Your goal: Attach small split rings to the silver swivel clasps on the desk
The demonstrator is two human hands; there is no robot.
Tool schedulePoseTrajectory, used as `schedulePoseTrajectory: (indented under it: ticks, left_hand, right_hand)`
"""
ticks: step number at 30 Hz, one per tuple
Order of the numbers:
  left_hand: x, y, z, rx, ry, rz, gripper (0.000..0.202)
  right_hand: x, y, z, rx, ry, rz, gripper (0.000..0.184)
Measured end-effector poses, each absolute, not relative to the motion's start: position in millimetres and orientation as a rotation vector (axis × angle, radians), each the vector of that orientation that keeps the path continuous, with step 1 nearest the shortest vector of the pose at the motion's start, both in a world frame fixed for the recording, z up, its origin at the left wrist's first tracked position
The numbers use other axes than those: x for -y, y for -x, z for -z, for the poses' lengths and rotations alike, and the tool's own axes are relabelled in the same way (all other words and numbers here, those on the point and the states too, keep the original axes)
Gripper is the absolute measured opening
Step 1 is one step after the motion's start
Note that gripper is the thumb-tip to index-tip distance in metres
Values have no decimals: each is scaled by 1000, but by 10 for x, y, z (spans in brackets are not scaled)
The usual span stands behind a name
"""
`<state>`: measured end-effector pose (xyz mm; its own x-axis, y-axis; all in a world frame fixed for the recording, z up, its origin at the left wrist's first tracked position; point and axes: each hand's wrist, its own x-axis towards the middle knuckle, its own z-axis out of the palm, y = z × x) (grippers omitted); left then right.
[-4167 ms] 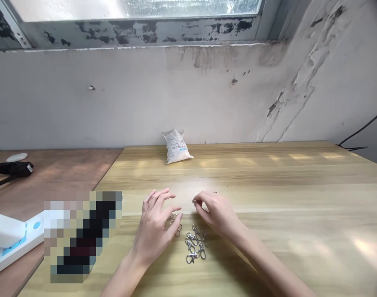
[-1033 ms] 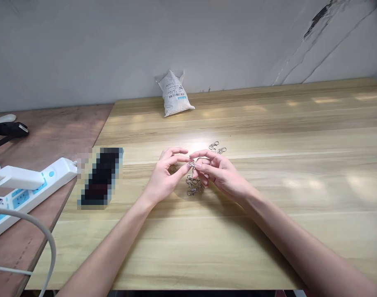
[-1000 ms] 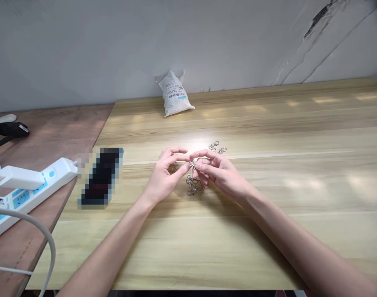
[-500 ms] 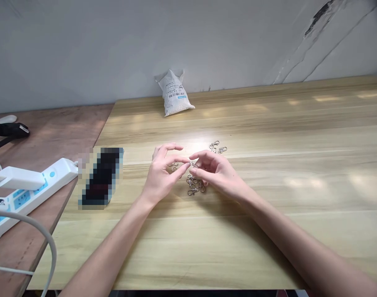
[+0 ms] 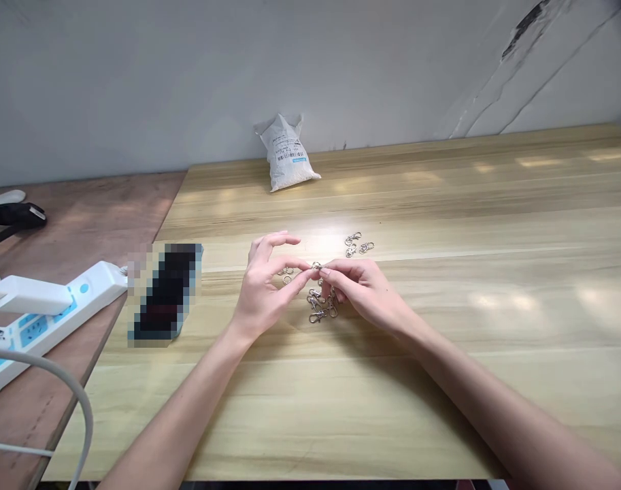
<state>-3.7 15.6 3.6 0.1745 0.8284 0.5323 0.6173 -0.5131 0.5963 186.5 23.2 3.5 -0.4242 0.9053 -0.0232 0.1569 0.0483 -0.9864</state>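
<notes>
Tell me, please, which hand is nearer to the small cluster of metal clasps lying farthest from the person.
Right: the right hand is just on the near side of the cluster; the left hand is farther off, to its left.

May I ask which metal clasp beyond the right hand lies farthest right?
The single clasp set slightly apart; the other two clasps lie closer together, to its left.
</notes>
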Motion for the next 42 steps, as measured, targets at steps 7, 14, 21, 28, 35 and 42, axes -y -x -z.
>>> schedulePoseTrajectory:
  ticks: [7,14,21,28,35,42]
  left_hand:
    - [-138,10,-45,-1375,-2285,-1302,3]
    - [-138,21,-57,-1356,-2222,-1276,4]
    - [-130,11,-52,-1322,-2089,-1296,1]
    - [-131,-14,-28,-1322,-2219,-1275,5]
    - [-130,-10,20,-1383,-2221,-1180,7]
    - [-134,-8,15,-1389,-2141,-1150,9]
  right_hand:
    - [-250,-1880,-28,1641,1030,-1692,29]
    - [-231,-1877,-29,1635,953,-1561,33]
    - [-260,-1900,-27,1516,824,-1786,33]
    - [-262,-1866,-17,1375,829,-1776,25]
    - [-230,-1833,39,1601,993,-1305,22]
    - [-198,-1830,54,1745,1037,-1096,18]
